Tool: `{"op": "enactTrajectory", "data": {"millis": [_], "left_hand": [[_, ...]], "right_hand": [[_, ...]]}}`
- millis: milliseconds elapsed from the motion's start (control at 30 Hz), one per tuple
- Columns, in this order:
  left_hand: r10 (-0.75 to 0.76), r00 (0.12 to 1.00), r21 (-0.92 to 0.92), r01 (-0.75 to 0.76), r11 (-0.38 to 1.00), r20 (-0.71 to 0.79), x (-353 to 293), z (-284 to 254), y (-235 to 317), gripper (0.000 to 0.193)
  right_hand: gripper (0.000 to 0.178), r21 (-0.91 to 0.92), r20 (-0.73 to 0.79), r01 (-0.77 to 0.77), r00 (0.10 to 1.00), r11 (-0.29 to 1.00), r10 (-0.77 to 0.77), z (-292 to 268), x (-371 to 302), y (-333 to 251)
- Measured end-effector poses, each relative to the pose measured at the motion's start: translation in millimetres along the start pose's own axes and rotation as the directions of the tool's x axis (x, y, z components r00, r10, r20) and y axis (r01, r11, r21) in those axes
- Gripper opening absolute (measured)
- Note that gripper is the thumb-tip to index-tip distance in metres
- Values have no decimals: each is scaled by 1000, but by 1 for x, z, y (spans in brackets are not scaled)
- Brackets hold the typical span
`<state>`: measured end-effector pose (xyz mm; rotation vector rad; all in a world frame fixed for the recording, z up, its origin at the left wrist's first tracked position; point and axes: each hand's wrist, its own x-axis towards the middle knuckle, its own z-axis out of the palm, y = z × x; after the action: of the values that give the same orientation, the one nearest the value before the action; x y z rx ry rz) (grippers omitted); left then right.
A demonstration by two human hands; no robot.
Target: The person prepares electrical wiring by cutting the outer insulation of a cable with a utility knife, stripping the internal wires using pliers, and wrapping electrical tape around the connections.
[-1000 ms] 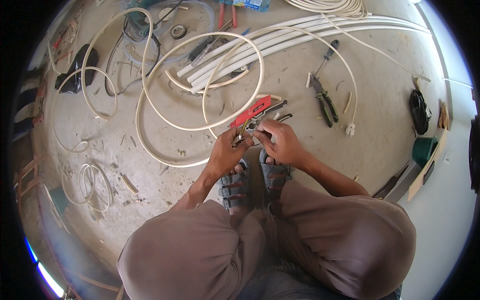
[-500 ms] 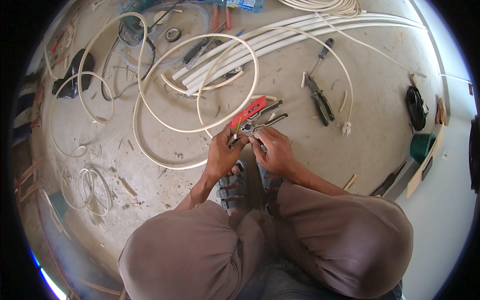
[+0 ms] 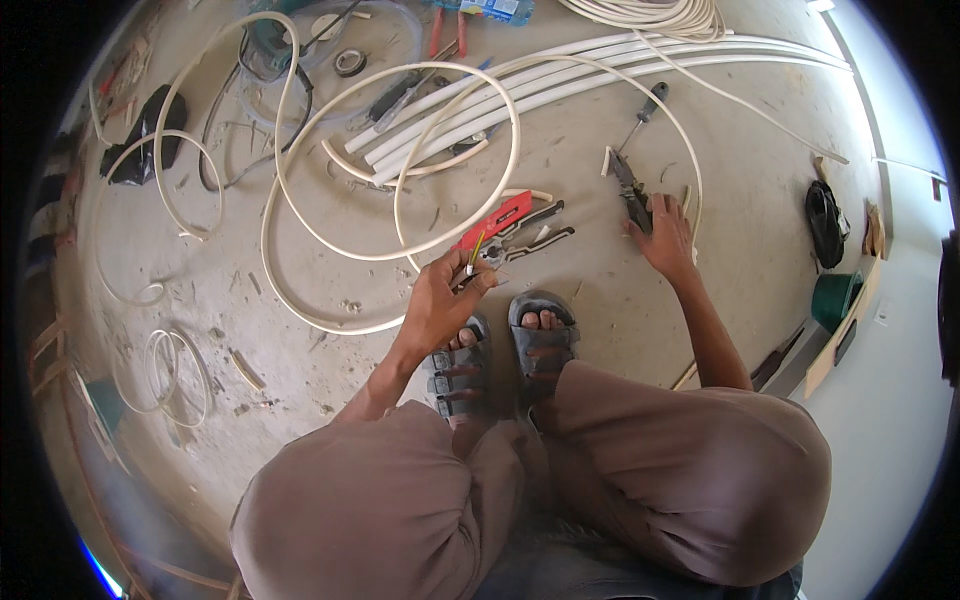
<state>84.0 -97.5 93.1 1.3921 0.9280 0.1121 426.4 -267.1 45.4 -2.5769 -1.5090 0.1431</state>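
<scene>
My left hand (image 3: 436, 304) is closed, pinching the stripped end of a white electrical cable (image 3: 388, 257). A yellow-green wire (image 3: 476, 243) stands up from between its fingers, and a thin bare strand points right past the thumb. Off to the right, my right hand (image 3: 668, 240) grips the handles of black-and-green pliers (image 3: 629, 183) lying on the floor, its fingers covering most of the handles. Just beyond my left hand lie a red flat tool or case (image 3: 500, 217) and a wire stripper with black-and-grey handles (image 3: 535, 240).
White conduit pipes (image 3: 560, 92) lie across the far floor, below a coil of cable (image 3: 660, 12). A screwdriver (image 3: 652, 100) rests beyond the pliers. Black tape (image 3: 350, 63), a black bag (image 3: 150, 138) and cable loops (image 3: 180, 375) are at left. A green container (image 3: 835, 298) stands by the right wall.
My right hand has left the cable end and moved right onto the pliers' handles. My left hand stays in place with the cable. My right foot now shows more fully.
</scene>
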Motion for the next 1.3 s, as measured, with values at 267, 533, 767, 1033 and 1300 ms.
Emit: {"op": "enactTrajectory", "data": {"millis": [267,533,767,1033,1300], "left_hand": [[48,999,-28,-48,998,-1,-3,-6,-4,22],[55,998,-17,-55,998,6,-3,-3,-9,23],[62,998,-32,-63,998,-12,-6,1,-6,27],[91,996,29,-91,995,-2,-11,-4,1,21],[82,996,-21,-81,996,24,-10,-4,2,20]], "right_hand": [[27,626,516,-564,817,538,257,-43,-9,-4],[16,281,583,262,718,923,-381,-160,12,-88],[23,39,535,579,676,814,-507,-151,15,-119],[26,85,530,618,636,782,-561,-134,12,-128],[25,141,492,602,646,786,-583,-131,12,-124]]}}
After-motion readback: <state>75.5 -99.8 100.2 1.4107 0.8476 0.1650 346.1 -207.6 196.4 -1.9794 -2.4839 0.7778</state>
